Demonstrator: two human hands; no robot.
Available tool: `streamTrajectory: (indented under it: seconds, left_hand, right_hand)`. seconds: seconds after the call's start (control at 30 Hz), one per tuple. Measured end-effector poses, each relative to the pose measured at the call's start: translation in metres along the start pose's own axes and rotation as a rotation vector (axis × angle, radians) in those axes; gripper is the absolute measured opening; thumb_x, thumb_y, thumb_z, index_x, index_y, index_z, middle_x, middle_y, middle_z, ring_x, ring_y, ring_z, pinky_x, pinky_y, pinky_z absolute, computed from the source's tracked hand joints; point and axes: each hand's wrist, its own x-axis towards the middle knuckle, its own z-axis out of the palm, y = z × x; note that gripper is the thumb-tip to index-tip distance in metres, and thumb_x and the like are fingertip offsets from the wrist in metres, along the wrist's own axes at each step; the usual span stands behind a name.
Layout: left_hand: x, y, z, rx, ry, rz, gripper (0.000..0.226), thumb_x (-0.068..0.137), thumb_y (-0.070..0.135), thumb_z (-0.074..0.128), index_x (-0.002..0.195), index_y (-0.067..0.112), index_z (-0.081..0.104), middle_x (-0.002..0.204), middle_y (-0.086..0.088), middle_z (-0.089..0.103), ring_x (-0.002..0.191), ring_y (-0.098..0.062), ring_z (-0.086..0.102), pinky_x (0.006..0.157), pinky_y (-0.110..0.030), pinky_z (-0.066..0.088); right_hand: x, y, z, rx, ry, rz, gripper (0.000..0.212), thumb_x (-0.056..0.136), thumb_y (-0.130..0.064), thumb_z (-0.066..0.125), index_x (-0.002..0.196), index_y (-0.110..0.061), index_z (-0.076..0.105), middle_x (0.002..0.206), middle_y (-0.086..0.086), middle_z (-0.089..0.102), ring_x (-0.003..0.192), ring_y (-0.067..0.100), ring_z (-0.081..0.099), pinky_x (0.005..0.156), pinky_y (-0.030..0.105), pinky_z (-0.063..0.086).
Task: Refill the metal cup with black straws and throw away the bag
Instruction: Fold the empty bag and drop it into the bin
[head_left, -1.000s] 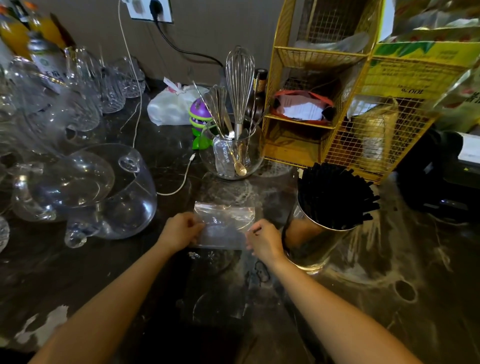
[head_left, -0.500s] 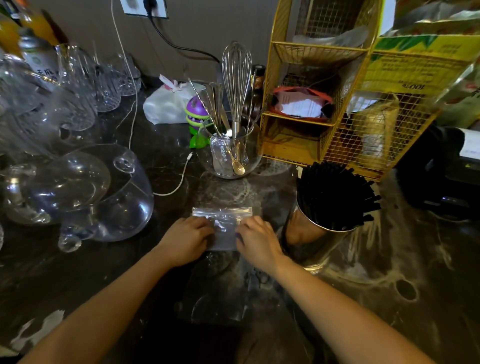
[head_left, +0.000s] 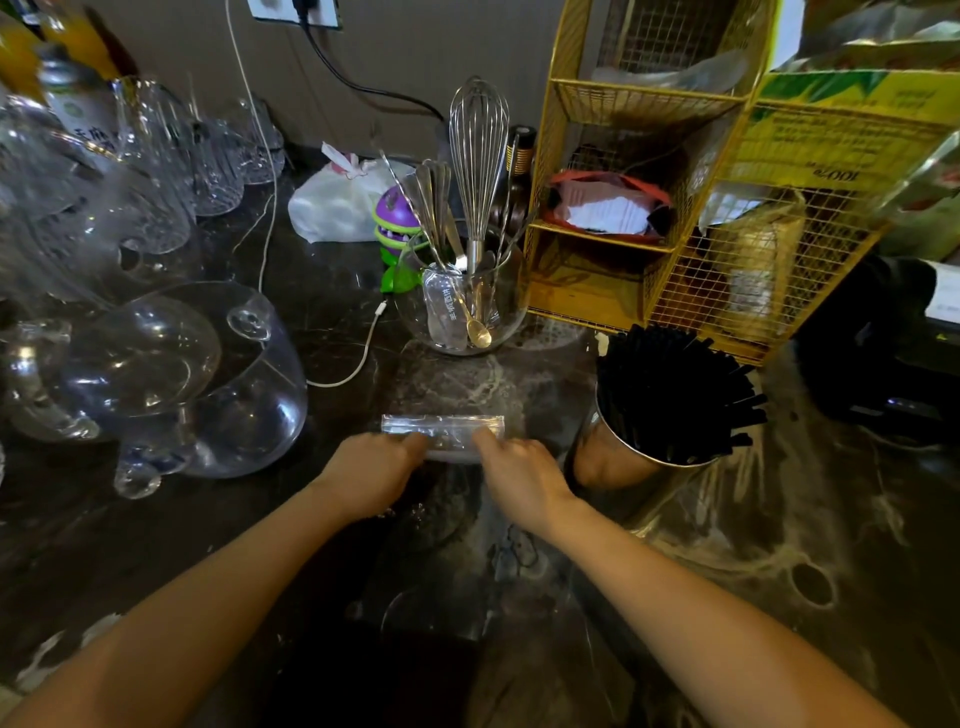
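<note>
The dark counter (head_left: 779, 571) is carrying the metal cup (head_left: 618, 457), which is standing just right of the hands and is already full of black straws (head_left: 675, 389). In front of the person, the clear bag (head_left: 447, 434) is getting smaller: a second ago it was lying wider, now it is a narrow strip. The left hand (head_left: 371, 470) and right hand (head_left: 519, 475) are both pressing and gripping it with bent fingers. I judge only the throwing away is remaining.

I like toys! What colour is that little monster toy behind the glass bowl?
The monster toy is purple on top with green below, seen in the head view.
</note>
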Motion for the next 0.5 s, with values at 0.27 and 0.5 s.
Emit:
streamTrajectory:
  seconds: [0.27,0.5]
  left_hand:
    - [0.021,-0.013,-0.008,-0.116,-0.130,-0.069,0.021,0.088,0.016,0.042,0.106,0.006,0.042,0.114,-0.019,0.057,0.098,-0.039,0.058,0.080,-0.045,0.045]
    - [0.040,-0.020,-0.009,-0.015,-0.152,-0.098,0.027,0.088,0.027,0.045,0.105,0.010,0.057,0.119,-0.014,0.046,0.112,-0.031,0.043,0.090,-0.044,0.039]
  right_hand:
    - [0.015,0.003,-0.009,0.348,0.039,0.179,0.020,0.095,-0.019,0.033,0.097,-0.006,0.048,0.101,0.016,0.056,0.096,0.035,0.055,0.077,0.042,0.044]
    - [0.041,0.007,-0.004,0.275,-0.027,0.400,0.023,0.088,-0.015,0.047,0.105,-0.004,0.058,0.122,0.016,0.051,0.113,0.031,0.046,0.095,0.043,0.044]
